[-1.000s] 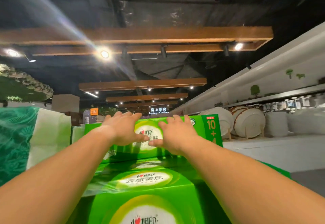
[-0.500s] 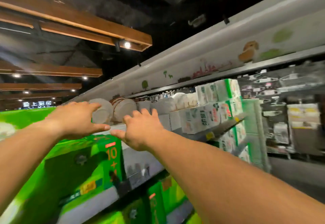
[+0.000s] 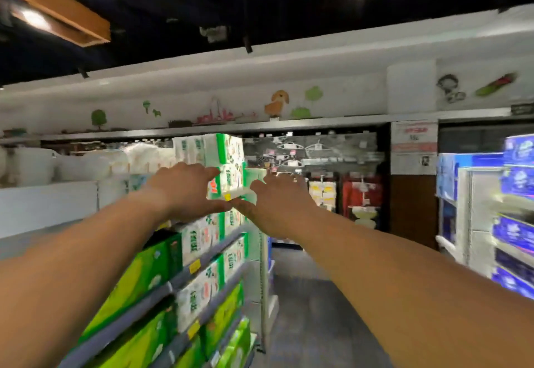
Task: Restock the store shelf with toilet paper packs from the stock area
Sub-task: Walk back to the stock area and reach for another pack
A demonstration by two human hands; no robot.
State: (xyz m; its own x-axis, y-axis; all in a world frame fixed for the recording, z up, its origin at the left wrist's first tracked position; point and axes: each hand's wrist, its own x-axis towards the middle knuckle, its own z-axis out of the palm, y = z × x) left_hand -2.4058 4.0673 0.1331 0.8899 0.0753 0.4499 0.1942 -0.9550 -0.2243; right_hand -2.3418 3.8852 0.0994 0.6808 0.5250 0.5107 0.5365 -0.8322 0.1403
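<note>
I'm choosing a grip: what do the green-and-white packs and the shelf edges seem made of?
Green-and-white packs: probably glossy plastic film over soft paper, judging by the sheen and printed wrap. Shelf edges: likely painted grey metal, matte and straight, carrying yellow tags; blur leaves this uncertain.

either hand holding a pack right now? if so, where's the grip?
Nothing held. The left hand and right hand are stretched out in the air, fingers spread, thumb tips close together, in front of the shelf of toilet paper packs.
</note>
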